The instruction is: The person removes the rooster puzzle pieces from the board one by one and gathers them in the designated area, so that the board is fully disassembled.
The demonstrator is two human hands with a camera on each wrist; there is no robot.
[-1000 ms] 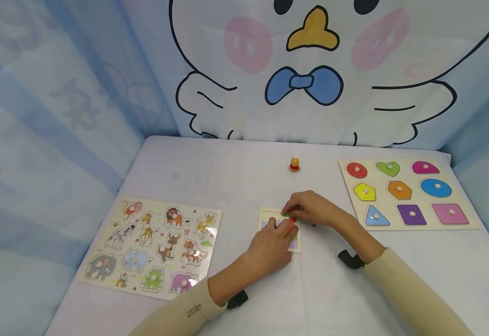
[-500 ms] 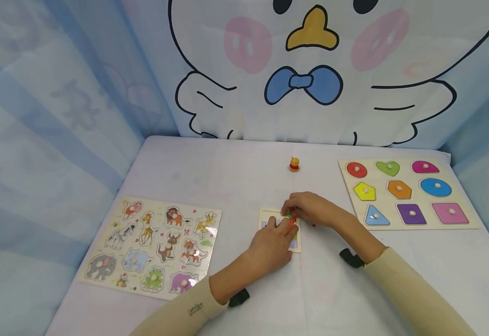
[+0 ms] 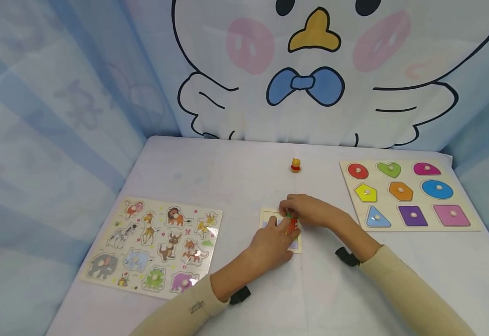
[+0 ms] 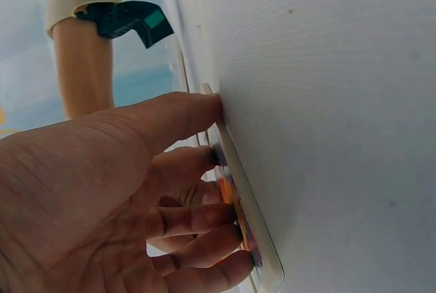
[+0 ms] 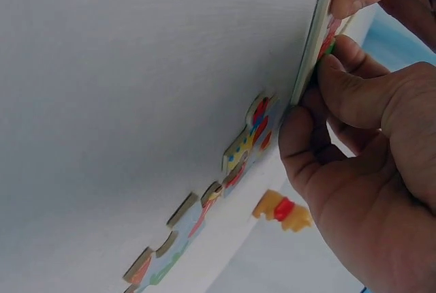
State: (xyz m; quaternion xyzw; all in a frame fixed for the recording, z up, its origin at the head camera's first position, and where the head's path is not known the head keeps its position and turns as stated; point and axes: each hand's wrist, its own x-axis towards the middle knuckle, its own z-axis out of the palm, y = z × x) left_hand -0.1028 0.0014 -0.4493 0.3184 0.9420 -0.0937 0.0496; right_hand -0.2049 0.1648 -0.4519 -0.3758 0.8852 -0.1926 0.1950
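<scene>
Near the table's middle lies a small wooden jigsaw tray [image 3: 267, 213] with a pale rim, largely covered by the hands. My left hand [image 3: 269, 245] holds it, thumb against the rim's edge and fingertips on its face, as the left wrist view shows. At the tray's far right corner, the thumb and index finger of my right hand [image 3: 309, 210] pinch the green edge of a jigsaw piece [image 5: 330, 46]. Orange-red print [image 3: 292, 225] shows between the two hands. Several loose jigsaw pieces [image 5: 248, 136] lie on the table beneath the right hand, out of the head view's sight.
An animal peg puzzle [image 3: 152, 249] lies at the left, angled. At the right is a shapes peg puzzle [image 3: 404, 221] with coloured knobbed pieces. A small yellow bear figurine [image 3: 296, 165] in red stands behind the tray. A blue curtain [image 3: 80, 140] borders the table.
My right hand has shifted slightly left over the tray's corner, showing a little more of the orange-red print. My left hand keeps its place on the tray.
</scene>
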